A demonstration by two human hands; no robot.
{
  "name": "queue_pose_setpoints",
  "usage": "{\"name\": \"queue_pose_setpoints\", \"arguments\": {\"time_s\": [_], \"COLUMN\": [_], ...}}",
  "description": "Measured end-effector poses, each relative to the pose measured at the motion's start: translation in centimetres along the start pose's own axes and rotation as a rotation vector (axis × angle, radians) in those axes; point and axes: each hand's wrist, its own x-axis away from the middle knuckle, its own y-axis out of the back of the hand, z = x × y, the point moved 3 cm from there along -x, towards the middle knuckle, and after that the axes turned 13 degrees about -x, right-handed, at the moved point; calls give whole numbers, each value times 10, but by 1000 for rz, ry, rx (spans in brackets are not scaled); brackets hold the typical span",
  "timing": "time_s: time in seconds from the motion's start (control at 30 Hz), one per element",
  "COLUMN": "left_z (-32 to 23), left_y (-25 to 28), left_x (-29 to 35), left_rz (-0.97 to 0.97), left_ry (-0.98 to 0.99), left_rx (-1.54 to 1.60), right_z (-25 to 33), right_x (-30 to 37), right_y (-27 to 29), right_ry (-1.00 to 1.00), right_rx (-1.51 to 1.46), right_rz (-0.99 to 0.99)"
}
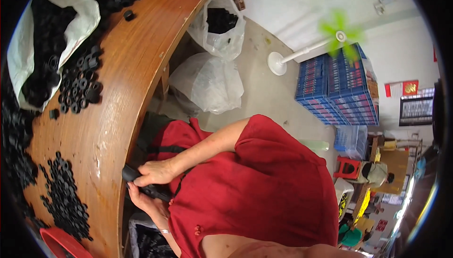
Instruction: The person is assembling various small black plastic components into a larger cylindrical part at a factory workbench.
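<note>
Both of my hands work close together at the table's edge, in front of my red shirt. My right hand (pixel 158 172), on the upper arm in the picture, is closed on a black rounded part (pixel 130 173). Just below it, my left hand (pixel 145 203) curls round the same part's lower side, fingertips near its end. A dark length (pixel 158 192) shows between the two hands; whether it belongs to that part I cannot tell. On the wooden table (pixel 111 130) lie a pile of small black pieces (pixel 66 196) and a group of black rings (pixel 80 88).
A white sack (pixel 85 10) of black parts lies on the table. Red baskets (pixel 66 244) stand at its ends. Beside the table are clear plastic bags (pixel 207 81) and a lined bin (pixel 146 239). Farther off stand a fan (pixel 340 36), blue crates (pixel 330 85) and other people (pixel 376 174).
</note>
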Motion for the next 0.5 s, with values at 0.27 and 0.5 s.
{"name": "queue_pose_setpoints", "arguments": {"time_s": [0.27, 0.5], "left_z": [-14, -7], "left_y": [-53, -37], "left_x": [26, 13], "left_rz": [-48, -7], "left_ry": [25, -28], "left_rx": [158, 217], "right_z": [13, 9], "right_x": [31, 16], "right_y": [20, 25], "right_ry": [-5, -218], "right_rx": [-168, -147], "right_rz": [-24, 109]}}
